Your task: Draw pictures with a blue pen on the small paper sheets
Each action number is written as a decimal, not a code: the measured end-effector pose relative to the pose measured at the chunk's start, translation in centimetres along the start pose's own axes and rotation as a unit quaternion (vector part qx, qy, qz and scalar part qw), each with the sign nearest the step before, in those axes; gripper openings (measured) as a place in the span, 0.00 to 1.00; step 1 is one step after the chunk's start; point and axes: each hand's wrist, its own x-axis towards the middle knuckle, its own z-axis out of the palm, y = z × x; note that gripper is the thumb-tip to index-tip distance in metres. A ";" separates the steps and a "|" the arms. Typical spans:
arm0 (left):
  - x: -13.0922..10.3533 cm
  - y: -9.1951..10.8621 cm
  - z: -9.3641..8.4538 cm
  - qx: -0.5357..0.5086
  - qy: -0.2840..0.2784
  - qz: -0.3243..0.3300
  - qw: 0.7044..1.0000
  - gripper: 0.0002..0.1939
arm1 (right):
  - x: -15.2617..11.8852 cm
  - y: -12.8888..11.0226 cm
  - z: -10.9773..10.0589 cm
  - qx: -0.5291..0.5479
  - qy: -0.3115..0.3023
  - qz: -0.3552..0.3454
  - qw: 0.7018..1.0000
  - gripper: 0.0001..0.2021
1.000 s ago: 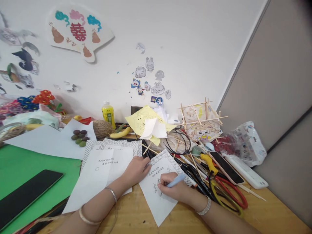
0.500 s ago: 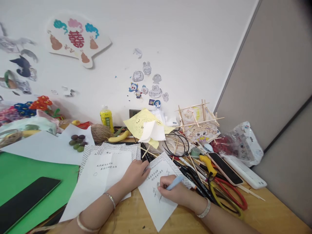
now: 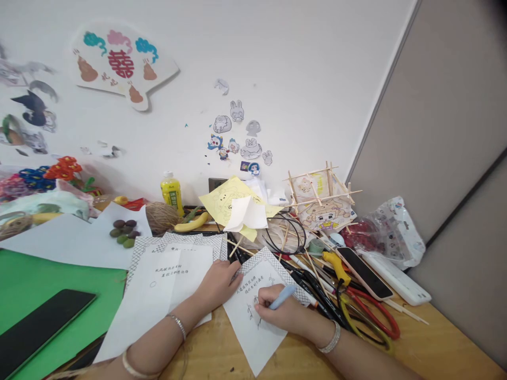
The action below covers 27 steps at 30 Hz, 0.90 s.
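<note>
Worktop (image 3: 214,351): wooden; a crowded heap is carried along its back, while the drawn page (image 3: 255,340) is placed at the front, near the middle.
Green sheet (image 3: 99,295): laid at the left, with a black tablet (image 3: 47,330) set on it; neither is touched.
Left pages (image 3: 154,306): overlapped and partly covered by the left arm (image 3: 158,340); they could be creased or dragged if that arm is shifted.
Drawn page, held lightly: set at a slant between the hands; it could be turned under the pen (image 3: 282,297), since only its left edge seems to be steadied.
Left hand (image 3: 216,285): laid flat, fingers loosely extended at that edge, nothing gripped.
Right hand (image 3: 281,312): fingers closed around the pen; the page could be smudged by its side if the ink is wet.
Black markers (image 3: 317,290): bunched just beside the page; they could be knocked by the right wrist.
Pen tip: hidden by the fingers.
Sprigs (image 3: 250,312): inked thinly; easily spoiled by a jolt.
</note>
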 end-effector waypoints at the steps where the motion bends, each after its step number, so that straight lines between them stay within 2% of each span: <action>1: 0.0 0.0 0.0 0.001 -0.001 0.001 1.000 0.08 | 0.0 0.0 0.0 0.002 0.002 0.002 1.000 0.13; 27: 0.1 0.2 -0.4 0.001 -0.008 -0.005 1.000 0.07 | -0.1 -0.4 -0.3 0.008 0.007 -0.026 1.000 0.15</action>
